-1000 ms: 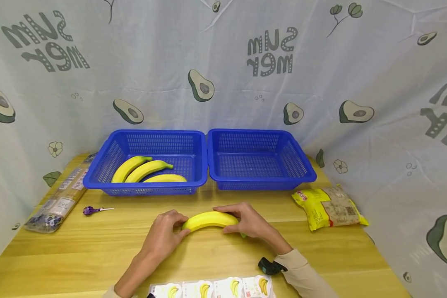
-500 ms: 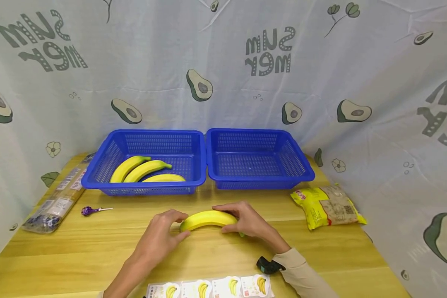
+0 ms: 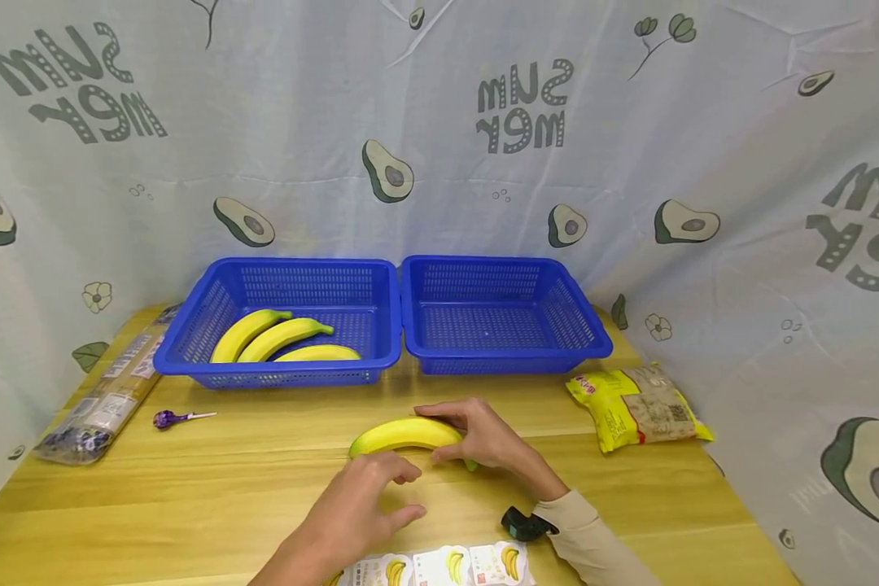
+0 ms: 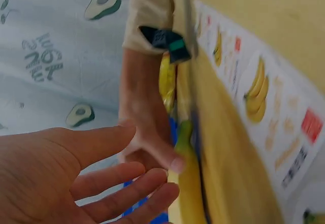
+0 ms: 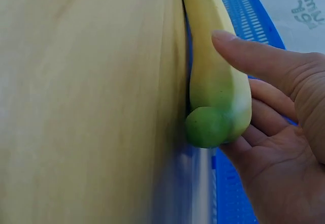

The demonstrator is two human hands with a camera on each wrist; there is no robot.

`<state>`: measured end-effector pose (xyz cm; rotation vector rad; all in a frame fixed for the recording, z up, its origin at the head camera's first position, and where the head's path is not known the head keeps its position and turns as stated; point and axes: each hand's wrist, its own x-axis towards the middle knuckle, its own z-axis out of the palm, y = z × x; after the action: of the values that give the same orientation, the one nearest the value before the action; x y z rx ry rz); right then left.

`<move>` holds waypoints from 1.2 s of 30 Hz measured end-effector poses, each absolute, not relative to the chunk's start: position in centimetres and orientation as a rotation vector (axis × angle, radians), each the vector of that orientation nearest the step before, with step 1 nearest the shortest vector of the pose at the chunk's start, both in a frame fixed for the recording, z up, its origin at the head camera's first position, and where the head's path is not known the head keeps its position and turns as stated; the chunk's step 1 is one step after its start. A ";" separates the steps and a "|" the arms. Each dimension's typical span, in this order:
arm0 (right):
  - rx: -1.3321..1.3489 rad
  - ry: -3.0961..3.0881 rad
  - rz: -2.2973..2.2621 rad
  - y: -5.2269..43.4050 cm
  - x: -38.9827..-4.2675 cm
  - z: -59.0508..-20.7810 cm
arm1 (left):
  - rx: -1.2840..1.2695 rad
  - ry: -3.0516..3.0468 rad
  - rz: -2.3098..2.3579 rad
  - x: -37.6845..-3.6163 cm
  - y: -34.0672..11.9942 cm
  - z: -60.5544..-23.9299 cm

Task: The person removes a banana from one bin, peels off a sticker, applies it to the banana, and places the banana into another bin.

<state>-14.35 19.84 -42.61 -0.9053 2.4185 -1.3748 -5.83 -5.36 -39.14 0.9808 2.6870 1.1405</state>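
Banana lies on the wooden table, its green end gripped by the right hand. Left hand hovers just beside it, fingers loose, holding nothing. Behind stand two blue baskets; label sheet lies nearest.

Head view: looked forward and down, wide. Both wrist views: close, facing the shared banana.

Right hand holds green end of banana on desk. Left hand hovers just in front, fingers relaxed, apart from it. Behind: left basket with three bananas, right basket. Yellow packet at right.
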 end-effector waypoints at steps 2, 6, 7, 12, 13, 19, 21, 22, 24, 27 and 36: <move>-0.903 2.421 -1.374 19.9 -14.3 -42.5 | 0.977 2.677 1.093 -5.4 -4.6 -39.5; -0.875 2.444 -1.360 20.1 -13.8 -41.8 | 1.015 2.642 0.942 -4.8 -3.3 -40.3; -0.869 2.450 -1.355 20.1 -13.7 -41.7 | 1.026 2.637 0.902 -4.8 -3.0 -40.5; -0.880 2.479 -1.354 20.6 -13.4 -41.3 | 1.135 2.629 0.730 -4.6 -1.2 -41.9; -0.886 2.477 -1.356 20.7 -13.3 -41.3 | 1.162 2.636 0.696 -4.6 -0.8 -42.1; -0.924 2.468 -1.364 21.2 -13.1 -41.2 | 1.240 2.725 0.505 -3.9 1.3 -42.9; -0.933 2.467 -1.370 21.2 -13.1 -41.3 | 1.245 2.763 0.489 -3.6 1.6 -43.3; -0.936 2.468 -1.372 21.3 -13.0 -41.3 | 1.250 2.786 0.483 -3.4 1.8 -43.6; -0.947 2.469 -1.379 21.5 -12.9 -41.3 | 1.250 2.821 0.484 -3.2 2.0 -44.0; -0.966 2.465 -1.388 21.7 -12.8 -41.2 | 1.234 2.840 0.489 -3.1 2.2 -44.4; -0.987 2.448 -1.417 22.2 -12.8 -40.9 | 1.114 2.762 0.528 -3.6 2.5 -43.9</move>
<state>-12.78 22.16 -40.90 -0.9868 2.4476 -1.4169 -3.63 2.50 -43.90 1.1143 2.7616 0.5280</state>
